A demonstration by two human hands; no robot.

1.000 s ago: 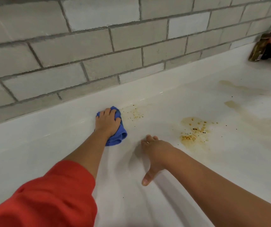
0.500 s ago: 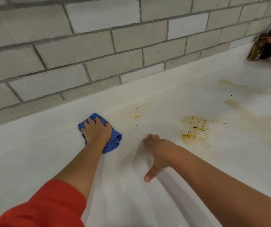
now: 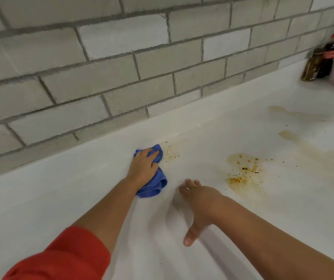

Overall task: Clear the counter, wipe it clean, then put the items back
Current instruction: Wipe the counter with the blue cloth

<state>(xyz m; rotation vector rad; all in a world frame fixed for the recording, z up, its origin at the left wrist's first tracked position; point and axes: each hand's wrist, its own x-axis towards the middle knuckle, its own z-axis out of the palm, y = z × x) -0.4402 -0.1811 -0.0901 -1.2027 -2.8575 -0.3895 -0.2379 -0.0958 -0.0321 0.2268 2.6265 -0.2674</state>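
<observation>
Left hand (image 3: 143, 166) has slid the blue cloth (image 3: 156, 185) back along the bench (image 3: 61, 199), right up to the small brown spots (image 3: 171, 153), with its fingers curled tight on the cloth. Right hand (image 3: 199, 201) rests on the bench near the spots, holding nothing. Wiping looks only partly done, because the bigger stain (image 3: 242, 170) past the spots is not clean yet.

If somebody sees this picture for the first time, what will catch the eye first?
Probably the blue cloth, which the left hand grips near the back of the white counter. Then the brown stains to its right, and the right hand resting on the counter between them.
</observation>
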